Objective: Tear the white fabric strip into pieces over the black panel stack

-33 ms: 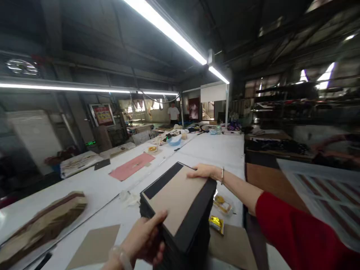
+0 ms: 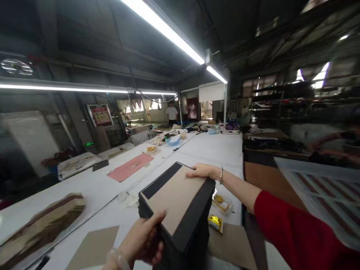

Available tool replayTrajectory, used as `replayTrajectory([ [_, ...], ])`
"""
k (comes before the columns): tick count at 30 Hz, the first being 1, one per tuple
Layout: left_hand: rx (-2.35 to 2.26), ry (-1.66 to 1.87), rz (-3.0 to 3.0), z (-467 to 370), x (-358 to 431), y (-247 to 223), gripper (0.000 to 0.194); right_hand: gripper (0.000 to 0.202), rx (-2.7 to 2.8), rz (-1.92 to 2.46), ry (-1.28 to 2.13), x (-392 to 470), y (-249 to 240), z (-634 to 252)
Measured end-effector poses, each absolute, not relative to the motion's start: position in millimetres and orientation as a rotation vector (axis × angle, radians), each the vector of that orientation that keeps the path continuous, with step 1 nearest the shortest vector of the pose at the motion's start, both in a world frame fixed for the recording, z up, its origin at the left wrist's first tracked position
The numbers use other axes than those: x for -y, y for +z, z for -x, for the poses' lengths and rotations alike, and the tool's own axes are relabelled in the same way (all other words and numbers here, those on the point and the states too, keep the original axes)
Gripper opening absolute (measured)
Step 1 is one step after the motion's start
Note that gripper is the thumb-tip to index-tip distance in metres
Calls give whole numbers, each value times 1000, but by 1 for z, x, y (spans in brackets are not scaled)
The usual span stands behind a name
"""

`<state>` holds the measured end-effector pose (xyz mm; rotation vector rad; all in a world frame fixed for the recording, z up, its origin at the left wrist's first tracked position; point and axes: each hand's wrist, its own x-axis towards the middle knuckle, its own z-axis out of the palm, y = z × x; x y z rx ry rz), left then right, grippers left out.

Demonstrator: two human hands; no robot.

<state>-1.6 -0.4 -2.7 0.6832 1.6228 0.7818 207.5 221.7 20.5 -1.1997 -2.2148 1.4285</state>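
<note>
A tall stack of black fabric pieces (image 2: 194, 215) stands at the table's near side, with a beige rectangular board (image 2: 176, 198) lying flat on top. Black margins show along the board's two long sides. My left hand (image 2: 144, 236) grips the near left side of the stack, its thumb on the board's edge and its fingers curled below. At the far right corner, my right hand (image 2: 202, 171) holds the stack with its thumb on the board; its other fingers are mostly hidden over the edge.
Right of the stack lie a clear food package (image 2: 222, 204), a gold packet (image 2: 215, 223) and a grey-brown sheet (image 2: 233, 245). Leftward are another sheet (image 2: 94, 245), a bundle of brown striped fabric (image 2: 47, 221) and pink cloth (image 2: 131, 167). A person (image 2: 171, 113) stands far back.
The view has swung very slightly, so everything sits a little further left. Both hands keep the same hold on the stack.
</note>
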Motion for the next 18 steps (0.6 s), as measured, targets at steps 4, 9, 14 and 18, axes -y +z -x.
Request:
replayTrajectory([
  [4, -1627, 781, -692, 6, 1, -11, 71, 48, 2161, 1188, 1485, -222, 16, -208],
  [9, -1651, 733, -751, 5, 1, -8, 68, 52, 2101, 1154, 1571, -220, 13, -209],
  [14, -1967, 454, -1133, 14, 7, 14, 67, 44, 1874, 1097, 1504, -223, 7, -216],
  [18, -2321, 551, -1777, 25, 19, 31, 60, 34, 1392, 1072, 1348, -228, -19, -252],
])
